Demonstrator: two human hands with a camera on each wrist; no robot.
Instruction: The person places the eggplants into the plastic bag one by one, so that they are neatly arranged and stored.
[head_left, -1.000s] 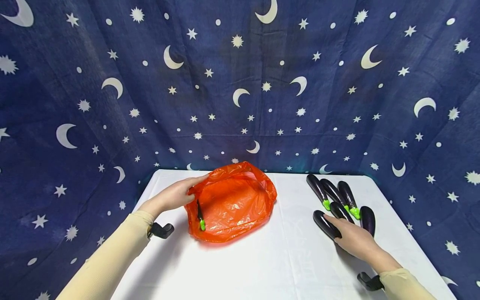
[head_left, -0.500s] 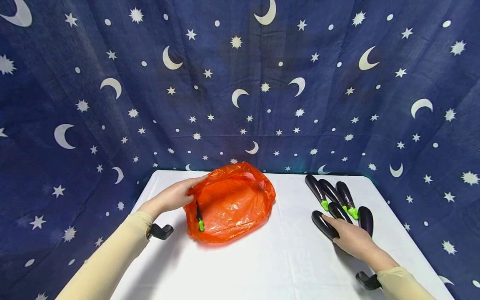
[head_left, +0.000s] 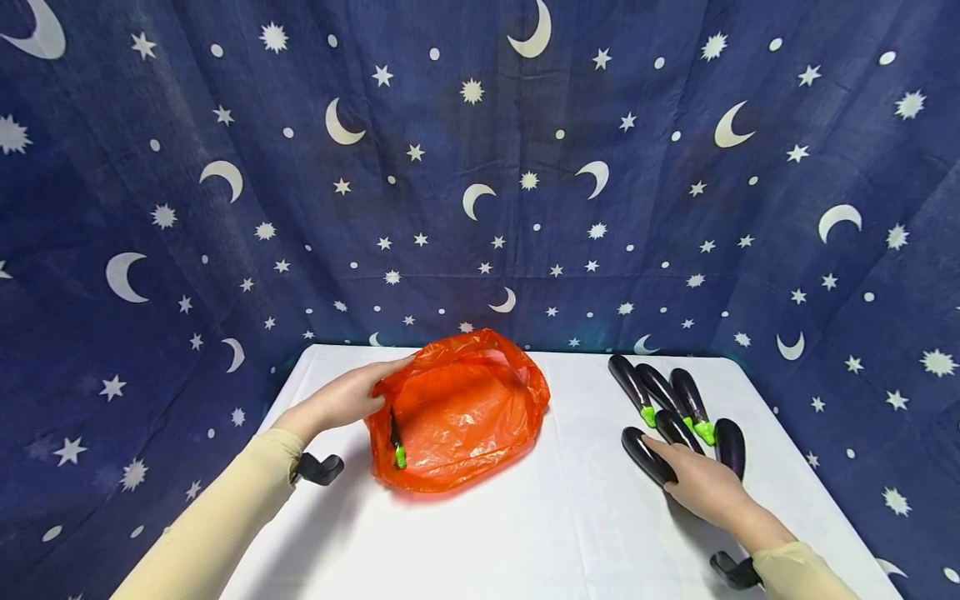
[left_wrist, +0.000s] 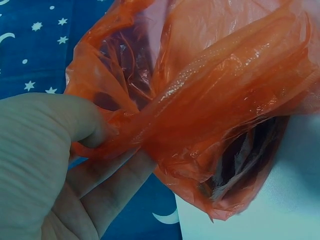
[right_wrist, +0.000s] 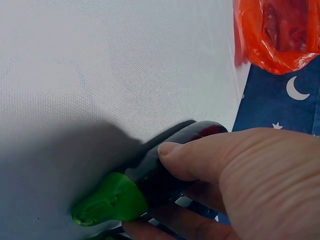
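My left hand [head_left: 347, 395] pinches the left rim of an orange-red plastic bag [head_left: 465, 417], thumb on one side and fingers on the other in the left wrist view. The bag's mouth gapes toward me, and one eggplant [head_left: 396, 437] with a green cap lies inside along its left wall. At the right of the table, my right hand [head_left: 708, 487] grips a dark purple eggplant [head_left: 643, 454]. The right wrist view shows the thumb over its body, with its green stem cap [right_wrist: 112, 200] sticking out uncovered.
Several more eggplants lie in a cluster just beyond my right hand, among them one at the far left [head_left: 628, 383] and one at the right [head_left: 730, 446]. They rest on a white-covered table [head_left: 480, 550]. A dark blue curtain [head_left: 420, 167] with moons and stars hangs behind it.
The view has shifted very slightly. Both hands keep their places, the left on the bag's rim and the right around the eggplant.
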